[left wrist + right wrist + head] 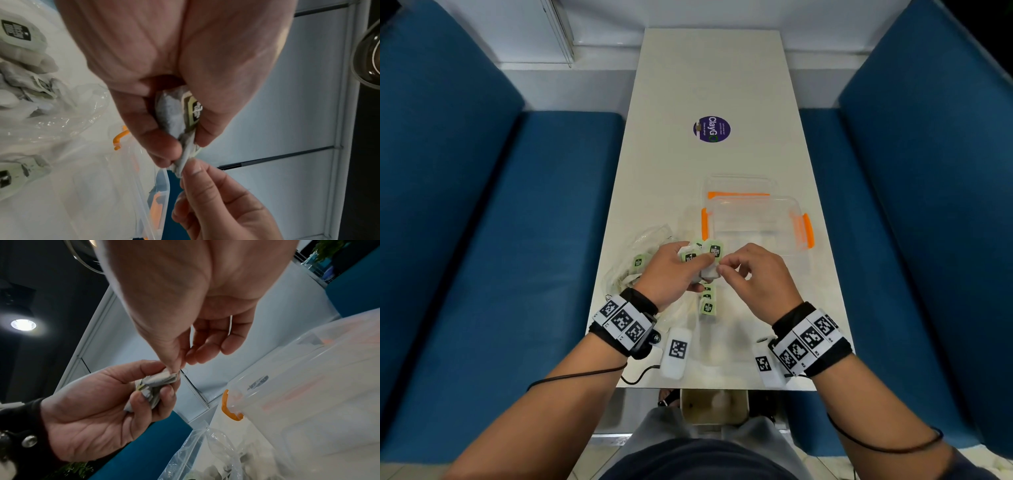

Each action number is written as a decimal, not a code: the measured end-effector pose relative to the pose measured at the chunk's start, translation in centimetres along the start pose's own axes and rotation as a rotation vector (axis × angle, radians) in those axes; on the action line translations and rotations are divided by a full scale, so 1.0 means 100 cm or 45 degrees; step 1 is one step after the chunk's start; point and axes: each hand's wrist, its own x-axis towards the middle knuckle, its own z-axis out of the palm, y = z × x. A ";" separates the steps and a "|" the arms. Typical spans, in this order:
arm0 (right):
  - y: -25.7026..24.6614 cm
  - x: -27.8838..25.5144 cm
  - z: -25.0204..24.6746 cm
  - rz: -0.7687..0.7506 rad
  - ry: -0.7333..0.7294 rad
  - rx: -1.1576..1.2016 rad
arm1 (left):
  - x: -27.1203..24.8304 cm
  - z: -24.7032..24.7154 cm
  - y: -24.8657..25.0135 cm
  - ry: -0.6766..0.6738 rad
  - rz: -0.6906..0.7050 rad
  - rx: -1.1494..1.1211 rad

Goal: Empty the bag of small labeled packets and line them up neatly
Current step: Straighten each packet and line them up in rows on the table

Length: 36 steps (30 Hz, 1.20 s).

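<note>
Two blue benches [482, 240] flank white table [709, 85]; left hand [671, 274] grips packets [700, 255], right hand [756, 277] pinches one

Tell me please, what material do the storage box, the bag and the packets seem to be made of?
Storage box: likely rigid translucent plastic, glossy; the table shows through, with orange clips.
Bag: thin clear plastic film, judging by its crinkles and glints.
Packets: soft white paper or fabric-like pouches with green printed labels; which exactly cannot be told.
</note>
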 end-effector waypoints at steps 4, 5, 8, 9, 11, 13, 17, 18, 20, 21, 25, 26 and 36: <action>0.001 0.001 0.001 -0.021 -0.014 0.031 | -0.002 -0.002 0.003 -0.076 -0.006 -0.049; 0.001 0.001 0.002 -0.020 -0.021 0.049 | -0.002 -0.003 0.003 -0.110 -0.005 -0.033; 0.001 0.001 0.002 -0.008 -0.038 0.116 | -0.002 -0.003 0.003 -0.195 -0.011 0.053; 0.002 0.001 0.002 -0.010 -0.046 0.125 | -0.002 -0.002 0.003 -0.198 -0.029 0.060; 0.003 0.000 0.001 -0.022 -0.071 0.128 | -0.001 -0.002 0.003 -0.192 -0.058 0.040; 0.005 -0.002 0.000 -0.029 -0.103 0.116 | 0.000 -0.002 0.002 -0.187 -0.072 0.023; 0.006 -0.005 -0.001 -0.008 -0.125 0.106 | 0.000 -0.001 0.002 -0.172 -0.091 -0.016; 0.006 -0.005 -0.001 -0.007 -0.122 0.107 | 0.000 -0.001 0.001 -0.162 -0.104 -0.063; 0.005 -0.005 -0.001 -0.003 -0.123 0.107 | 0.001 0.001 0.000 -0.146 -0.131 -0.174; 0.005 -0.005 -0.002 0.000 -0.124 0.108 | 0.001 0.002 0.000 -0.138 -0.144 -0.221; 0.004 -0.006 -0.003 0.006 -0.100 0.092 | 0.002 0.005 0.001 -0.144 -0.196 -0.386; 0.004 -0.006 -0.003 0.008 -0.087 0.087 | 0.001 0.006 0.002 -0.149 -0.207 -0.424; -0.001 -0.010 -0.002 0.014 0.027 0.245 | 0.002 0.005 0.004 -0.172 -0.333 -0.811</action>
